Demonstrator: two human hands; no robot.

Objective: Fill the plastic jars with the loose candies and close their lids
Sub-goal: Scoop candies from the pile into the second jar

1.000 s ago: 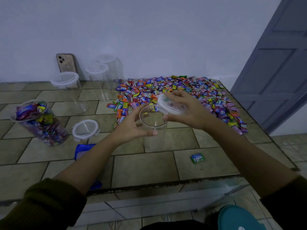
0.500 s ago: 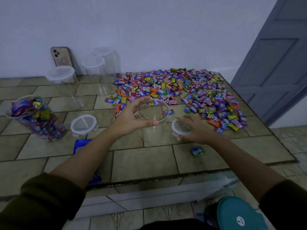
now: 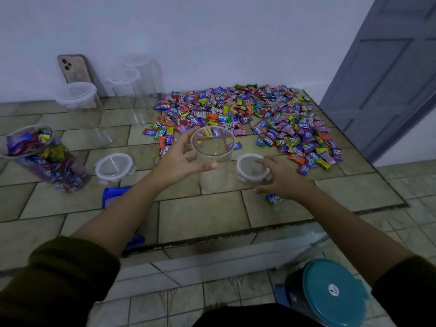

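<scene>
1. Tiled ledge (image 3: 203,215) carries everything; grey door (image 3: 389,74) stands past its right edge.
2. Candy pile (image 3: 247,114) covers the far right part of the ledge, from the back wall to the right edge.
3. Teal-lidded tub (image 3: 330,291) sits off the ledge, on the lower floor by the near right corner.
4. Filled jar (image 3: 44,159) at the left edge, packed with candies, no lid on.
5. Three lidded empty jars (image 3: 125,90) are grouped at the far left by the wall; a phone (image 3: 74,68) leans on the wall behind them.
6. Open empty jar (image 3: 213,161) upright mid-ledge, just in front of the pile. Left hand (image 3: 179,159) grips it below the rim, thumb on the near side, fingers round the far side.
7. Jar lid (image 3: 251,167) flat on the ledge, just right of that jar. Right hand (image 3: 283,178) has its fingers spread and loose, fingertips at the lid's right rim, not clamped.
8. Second lid (image 3: 114,166) flat between filled jar and left hand.
9. Blue packet (image 3: 113,194) near the front edge, partly under the left forearm.
10. Single green candy (image 3: 273,198) beside the right wrist.
</scene>
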